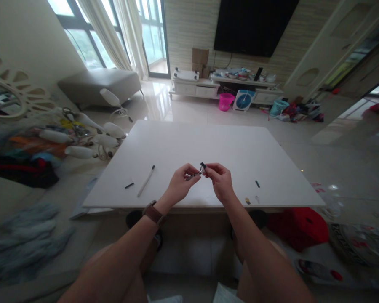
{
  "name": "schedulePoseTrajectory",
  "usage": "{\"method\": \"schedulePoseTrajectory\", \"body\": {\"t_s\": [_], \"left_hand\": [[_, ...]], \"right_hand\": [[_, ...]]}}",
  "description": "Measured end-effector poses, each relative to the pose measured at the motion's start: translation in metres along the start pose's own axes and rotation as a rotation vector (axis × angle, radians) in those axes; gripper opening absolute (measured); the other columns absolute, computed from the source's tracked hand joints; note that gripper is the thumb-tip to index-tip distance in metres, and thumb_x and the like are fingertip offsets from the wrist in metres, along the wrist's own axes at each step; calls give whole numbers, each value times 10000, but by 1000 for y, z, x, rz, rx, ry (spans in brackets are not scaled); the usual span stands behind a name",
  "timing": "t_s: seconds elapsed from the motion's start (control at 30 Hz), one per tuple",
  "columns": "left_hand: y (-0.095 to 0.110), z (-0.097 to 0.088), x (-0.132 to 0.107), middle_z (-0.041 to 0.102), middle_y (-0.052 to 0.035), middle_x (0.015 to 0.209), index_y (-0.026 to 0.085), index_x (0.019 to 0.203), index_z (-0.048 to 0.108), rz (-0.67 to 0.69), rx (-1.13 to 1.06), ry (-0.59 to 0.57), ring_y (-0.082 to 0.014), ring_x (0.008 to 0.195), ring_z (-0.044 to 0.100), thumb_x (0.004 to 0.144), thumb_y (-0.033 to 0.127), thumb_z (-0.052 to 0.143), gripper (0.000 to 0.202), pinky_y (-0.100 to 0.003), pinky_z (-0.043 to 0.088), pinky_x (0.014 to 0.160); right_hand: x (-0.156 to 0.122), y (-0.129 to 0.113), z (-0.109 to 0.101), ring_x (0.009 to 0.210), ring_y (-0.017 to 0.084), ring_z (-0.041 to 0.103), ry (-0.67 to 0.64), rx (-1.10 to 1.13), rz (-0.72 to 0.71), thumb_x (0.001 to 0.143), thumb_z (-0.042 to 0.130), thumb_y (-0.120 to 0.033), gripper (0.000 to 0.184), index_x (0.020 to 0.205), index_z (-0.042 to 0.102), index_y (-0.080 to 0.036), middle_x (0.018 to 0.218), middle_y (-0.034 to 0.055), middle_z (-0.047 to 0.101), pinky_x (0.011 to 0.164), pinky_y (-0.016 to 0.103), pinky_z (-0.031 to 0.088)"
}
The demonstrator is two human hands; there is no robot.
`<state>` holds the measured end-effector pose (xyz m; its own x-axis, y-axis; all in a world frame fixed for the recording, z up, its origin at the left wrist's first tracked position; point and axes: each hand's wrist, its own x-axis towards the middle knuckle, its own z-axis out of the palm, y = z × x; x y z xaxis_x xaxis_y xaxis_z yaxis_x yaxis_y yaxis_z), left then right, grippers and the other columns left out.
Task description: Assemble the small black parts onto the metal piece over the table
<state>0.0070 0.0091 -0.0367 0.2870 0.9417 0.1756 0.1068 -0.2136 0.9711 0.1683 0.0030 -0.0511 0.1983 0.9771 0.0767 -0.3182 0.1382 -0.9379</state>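
Observation:
Both of my hands meet above the near middle of the white table (pixel 192 141). My left hand (pixel 180 185) is closed, thumb and fingers pinching a thin grey metallic piece (pixel 192 176). In the fingertips of my right hand (pixel 220 180) is a small black piece with shiny metal parts (pixel 202 166). The two pieces touch or nearly touch between the hands; their exact kind is too small to make out. To the left lie a slim pale pen-like stick (pixel 145 182) with a dark tip and a short black strip (pixel 129 185).
Right of my hands lie a short dark green stick (pixel 257 184), a small yellow-and-black piece (pixel 247 200) and a small clear piece (pixel 257 199). A lamp with white shades (pixel 82 152) stands at the table's left edge. A red stool (pixel 303 229) is at the near right.

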Motion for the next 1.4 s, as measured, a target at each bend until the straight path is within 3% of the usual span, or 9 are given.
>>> {"method": "schedulePoseTrajectory", "body": {"t_s": [0.27, 0.43, 0.73, 0.9, 1.07, 1.23, 1.4], "left_hand": [[-4, 1, 1, 688, -32, 849, 169, 863, 647, -4, -89, 3, -151, 805, 633, 833, 343, 698, 183, -284, 486, 741], [-5, 2, 2, 702, -51, 853, 162, 879, 658, -37, -120, 11, -158, 805, 646, 830, 376, 705, 225, -259, 476, 672], [-4, 1, 2, 709, -49, 865, 162, 880, 673, -25, -110, 59, -152, 809, 640, 831, 363, 702, 208, -264, 479, 689], [-6, 0, 3, 720, -59, 896, 162, 893, 663, -34, -140, 65, -162, 826, 656, 819, 377, 713, 233, -275, 492, 712], [-6, 0, 3, 714, -50, 885, 165, 883, 659, -40, -135, 75, -151, 816, 649, 822, 374, 711, 224, -258, 481, 689], [-7, 0, 3, 709, -47, 889, 168, 881, 660, -49, -120, 85, -148, 827, 642, 814, 376, 719, 227, -251, 484, 693], [-6, 0, 2, 694, -39, 864, 171, 860, 658, -56, -119, 93, -140, 800, 628, 806, 384, 725, 229, -248, 483, 674]], "right_hand": [[1, -2, -3, 649, 141, 630, 41, -7, -1, 707, 784, -266, 125, 808, 741, -205, 738, 11, 730, 632, 283, 464], [3, 0, -5, 552, 104, 539, 76, -57, -49, 698, 799, -288, 149, 796, 717, -211, 708, -12, 699, 570, 269, 424], [-1, -14, 4, 729, 156, 644, 49, 116, 18, 593, 824, -208, 168, 720, 716, -223, 787, 6, 732, 771, 332, 522], [0, -15, 4, 773, 159, 651, 67, 204, 41, 627, 815, -251, 142, 670, 684, -217, 828, 18, 723, 810, 346, 532], [2, -12, 1, 821, 133, 648, 69, 227, 29, 587, 849, -200, 265, 782, 674, -244, 892, -22, 684, 794, 293, 533], [3, -11, -2, 783, 135, 667, 100, 283, 106, 579, 849, -184, 360, 874, 659, -260, 788, -43, 643, 686, 248, 530], [2, -16, -3, 908, 171, 700, 89, 357, 153, 587, 840, -162, 357, 853, 624, -262, 777, -65, 624, 766, 272, 534]]}}
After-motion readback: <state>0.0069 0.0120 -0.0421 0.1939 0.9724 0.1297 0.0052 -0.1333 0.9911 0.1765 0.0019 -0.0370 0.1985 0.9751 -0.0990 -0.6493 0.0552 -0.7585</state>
